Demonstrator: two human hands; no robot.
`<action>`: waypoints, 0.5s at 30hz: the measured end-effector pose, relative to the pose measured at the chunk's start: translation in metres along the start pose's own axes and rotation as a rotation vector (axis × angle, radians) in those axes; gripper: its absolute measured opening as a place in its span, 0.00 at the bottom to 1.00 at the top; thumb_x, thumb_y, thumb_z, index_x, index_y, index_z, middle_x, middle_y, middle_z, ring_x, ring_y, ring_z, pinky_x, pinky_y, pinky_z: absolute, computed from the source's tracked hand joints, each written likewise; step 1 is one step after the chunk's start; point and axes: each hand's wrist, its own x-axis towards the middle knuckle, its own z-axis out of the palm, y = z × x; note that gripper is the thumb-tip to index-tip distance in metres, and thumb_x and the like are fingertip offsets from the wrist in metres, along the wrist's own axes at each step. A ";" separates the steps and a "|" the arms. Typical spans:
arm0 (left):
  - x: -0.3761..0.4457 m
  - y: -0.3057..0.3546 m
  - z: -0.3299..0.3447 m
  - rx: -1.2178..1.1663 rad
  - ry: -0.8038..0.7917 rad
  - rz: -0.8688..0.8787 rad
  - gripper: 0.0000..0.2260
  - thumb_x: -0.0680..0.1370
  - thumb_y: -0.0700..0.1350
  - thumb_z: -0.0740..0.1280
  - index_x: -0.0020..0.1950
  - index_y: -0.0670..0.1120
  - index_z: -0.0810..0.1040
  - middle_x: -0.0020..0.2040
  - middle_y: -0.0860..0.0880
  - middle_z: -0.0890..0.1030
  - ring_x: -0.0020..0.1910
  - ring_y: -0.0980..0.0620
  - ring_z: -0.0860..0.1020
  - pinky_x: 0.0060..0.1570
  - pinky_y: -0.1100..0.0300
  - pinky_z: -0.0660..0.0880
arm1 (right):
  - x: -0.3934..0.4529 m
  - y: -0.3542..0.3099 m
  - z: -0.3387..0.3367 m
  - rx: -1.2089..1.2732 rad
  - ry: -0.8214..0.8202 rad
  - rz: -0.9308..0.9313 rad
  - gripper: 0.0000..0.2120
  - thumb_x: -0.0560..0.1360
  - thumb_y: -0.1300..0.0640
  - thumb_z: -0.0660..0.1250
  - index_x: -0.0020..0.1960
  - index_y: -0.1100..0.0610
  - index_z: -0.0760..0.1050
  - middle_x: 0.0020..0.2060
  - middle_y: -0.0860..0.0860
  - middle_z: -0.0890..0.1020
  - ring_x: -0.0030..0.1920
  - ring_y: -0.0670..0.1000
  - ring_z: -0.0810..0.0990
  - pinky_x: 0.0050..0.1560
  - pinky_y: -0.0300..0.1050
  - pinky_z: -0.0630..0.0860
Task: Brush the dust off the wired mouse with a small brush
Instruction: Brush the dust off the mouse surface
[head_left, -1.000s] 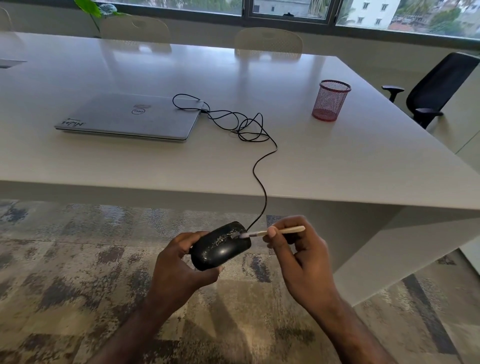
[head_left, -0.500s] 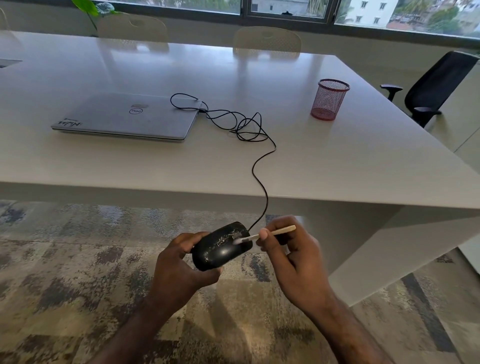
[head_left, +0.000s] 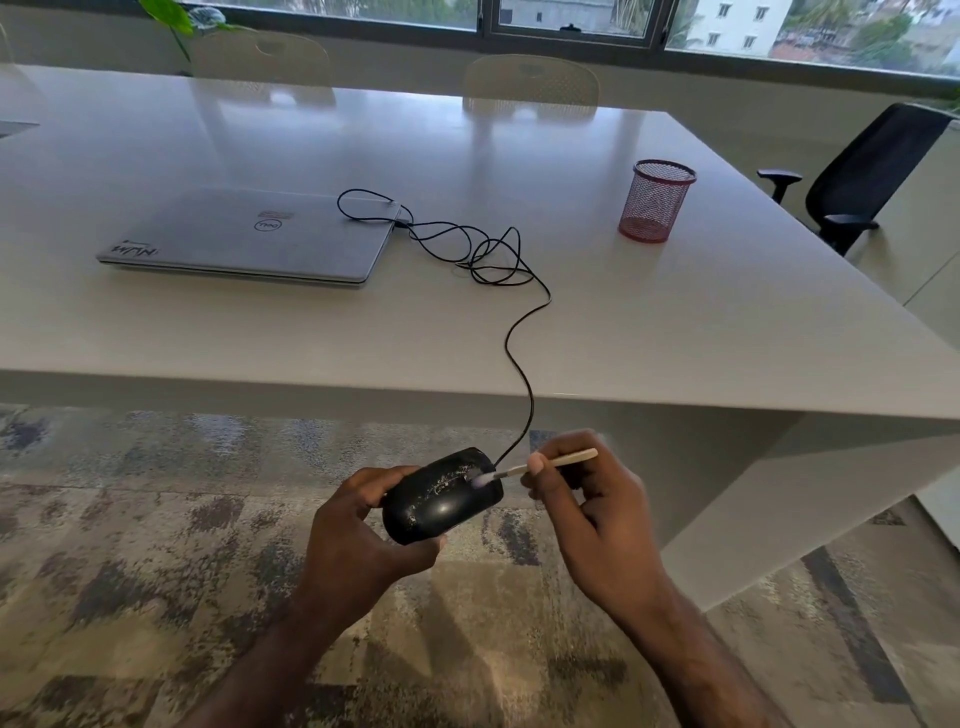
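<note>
Black, dusty mouse (head_left: 444, 496) sits gripped in the left hand (head_left: 358, 535) below the table edge; the right hand (head_left: 592, 512) pinches the brush (head_left: 540, 466). Light, rigid, likely slick; side holds suit it.

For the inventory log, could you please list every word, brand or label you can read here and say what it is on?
"DELL": round logo on the closed laptop lid, seen upside down.
Sticker at the lid's near left corner: large letters, upside down, not surely readable.
Small red label above the logo: too blurred.
</note>
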 end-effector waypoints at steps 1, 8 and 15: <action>0.000 0.000 0.000 0.003 0.000 0.002 0.28 0.56 0.54 0.75 0.57 0.62 0.80 0.53 0.63 0.80 0.53 0.58 0.79 0.48 0.70 0.73 | 0.001 0.001 -0.001 -0.028 0.013 0.009 0.05 0.80 0.45 0.65 0.48 0.43 0.75 0.38 0.50 0.82 0.37 0.55 0.82 0.36 0.62 0.79; 0.001 0.000 0.001 0.006 -0.012 0.010 0.28 0.57 0.54 0.77 0.56 0.63 0.80 0.53 0.63 0.80 0.53 0.58 0.79 0.48 0.75 0.71 | 0.004 0.000 -0.006 0.037 0.093 -0.006 0.04 0.79 0.48 0.66 0.48 0.46 0.77 0.40 0.47 0.84 0.40 0.52 0.84 0.39 0.55 0.81; 0.003 0.001 0.000 0.015 -0.001 0.001 0.29 0.56 0.49 0.78 0.55 0.63 0.79 0.53 0.64 0.80 0.53 0.59 0.79 0.47 0.75 0.71 | 0.000 0.002 -0.006 -0.066 0.044 0.019 0.07 0.80 0.46 0.65 0.47 0.48 0.76 0.38 0.49 0.82 0.37 0.52 0.82 0.36 0.57 0.79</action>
